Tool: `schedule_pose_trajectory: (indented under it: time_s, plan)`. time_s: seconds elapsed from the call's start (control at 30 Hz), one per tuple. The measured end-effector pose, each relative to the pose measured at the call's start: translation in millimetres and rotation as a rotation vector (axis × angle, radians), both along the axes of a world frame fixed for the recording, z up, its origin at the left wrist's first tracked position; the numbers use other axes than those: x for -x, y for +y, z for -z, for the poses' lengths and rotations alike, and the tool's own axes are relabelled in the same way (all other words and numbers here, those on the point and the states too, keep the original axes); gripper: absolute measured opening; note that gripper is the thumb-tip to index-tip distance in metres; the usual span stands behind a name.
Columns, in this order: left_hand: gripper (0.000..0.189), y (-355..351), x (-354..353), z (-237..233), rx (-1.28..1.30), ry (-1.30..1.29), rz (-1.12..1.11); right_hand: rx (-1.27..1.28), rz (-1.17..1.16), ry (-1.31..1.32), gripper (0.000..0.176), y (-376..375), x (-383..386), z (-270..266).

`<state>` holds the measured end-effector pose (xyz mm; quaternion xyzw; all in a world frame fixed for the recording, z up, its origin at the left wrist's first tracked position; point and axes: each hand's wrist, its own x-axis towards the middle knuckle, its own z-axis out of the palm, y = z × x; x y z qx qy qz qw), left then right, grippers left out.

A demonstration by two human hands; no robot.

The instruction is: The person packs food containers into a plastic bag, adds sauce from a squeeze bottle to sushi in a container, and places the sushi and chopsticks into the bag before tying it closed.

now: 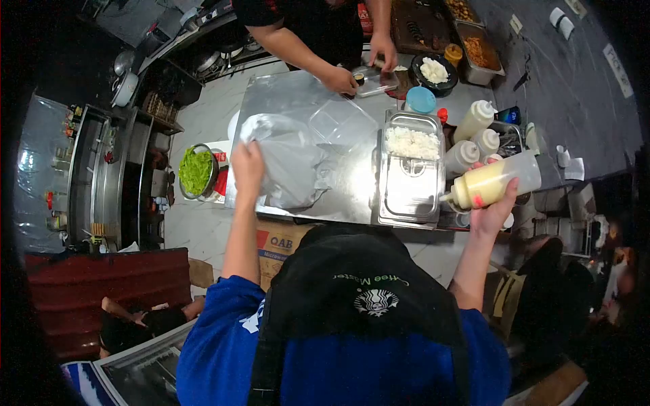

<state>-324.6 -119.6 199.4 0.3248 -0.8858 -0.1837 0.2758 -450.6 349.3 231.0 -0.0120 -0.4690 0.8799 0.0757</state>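
My right hand (492,215) is wrapped round a squeeze bottle (493,179) of pale yellow sauce. The bottle lies tilted nearly sideways, its nozzle pointing left over the edge of a metal pan. At the table's left side, my left hand (248,166) is closed on the edge of a white plastic bag (288,162), which lies crumpled on the steel table (352,186). A clear plastic container (343,122) sits just beyond the bag. Right of it stands the metal pan (411,193), its far part holding white rice (411,143) and its near part covered by a lid.
Across the table a person's hands (342,80) handle a clear lid (376,81). More squeeze bottles (475,120) stand on the right, near a blue-lidded tub (420,100) and a black bowl (435,73) of white food. A bowl of lettuce (196,171) sits at left.
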Motion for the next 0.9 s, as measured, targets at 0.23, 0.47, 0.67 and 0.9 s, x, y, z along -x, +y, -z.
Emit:
schedule_pose_trajectory:
  time_s: [0.23, 0.47, 0.67, 0.9]
  plan:
    - [0.025, -76, -14, -32, -0.530, 0.426, -0.120, -0.012, 0.067, -0.028, 0.060, -10, -21, 6]
    - [0.016, -123, -2, -50, -0.796, 0.643, 0.019, 0.000, 0.125, -0.019, 0.060, -67, -48, -5]
    - [0.013, -171, -4, -55, -1.027, 0.807, 0.069, -0.109, 0.170, 0.009, 0.067, -146, -80, -19]
    - [0.010, -205, -5, -63, -1.126, 0.672, 0.142, -0.117, 0.252, -0.026, 0.068, -204, -116, -17]
